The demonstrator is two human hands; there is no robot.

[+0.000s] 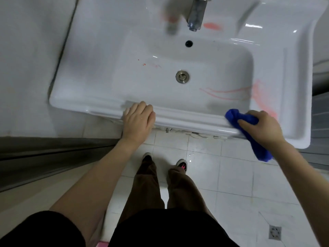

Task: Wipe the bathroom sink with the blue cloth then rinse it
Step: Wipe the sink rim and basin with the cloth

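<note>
A white bathroom sink fills the upper view, with a metal drain in the basin and a chrome faucet at the back. Pink-red smears streak the basin's right side and right front rim, one blotch lies beside the faucet, and small spots dot the left of the basin. My right hand grips the bunched blue cloth at the sink's right front rim, with one end of the cloth hanging below. My left hand rests flat on the front rim, holding nothing.
A white wall lies left of the sink, with a dark sliding-door track below it. My shoes stand on white floor tiles under the sink. A square floor drain sits at the lower right.
</note>
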